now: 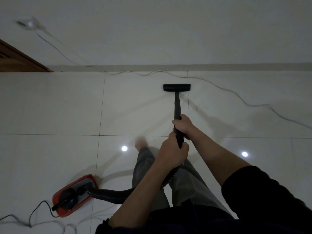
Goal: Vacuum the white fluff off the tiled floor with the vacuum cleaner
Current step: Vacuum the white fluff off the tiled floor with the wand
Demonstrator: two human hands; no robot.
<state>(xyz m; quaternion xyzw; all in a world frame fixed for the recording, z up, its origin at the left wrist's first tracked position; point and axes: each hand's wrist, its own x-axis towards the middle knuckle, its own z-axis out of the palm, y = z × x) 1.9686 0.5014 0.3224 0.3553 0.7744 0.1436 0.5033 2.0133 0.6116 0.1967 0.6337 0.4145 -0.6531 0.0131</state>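
Note:
Both hands hold the black vacuum wand [177, 105]. My right hand [184, 125] grips it higher up the tube; my left hand [173, 152] grips the lower end where the ribbed hose [168, 178] joins. The flat black floor nozzle [176, 87] sits on the white tiled floor [67, 107] close to the far wall. A few bits of white fluff [183, 97] lie just right of the wand, behind the nozzle. The red vacuum cleaner body [74, 195] lies on the floor at my lower left, joined by the hose.
A white cable [236, 95] snakes along the floor near the baseboard from a wall socket [29, 25]. A black power cord [38, 208] trails from the vacuum body. A wooden door frame [18, 59] stands at left. My legs [152, 174] are below the hands.

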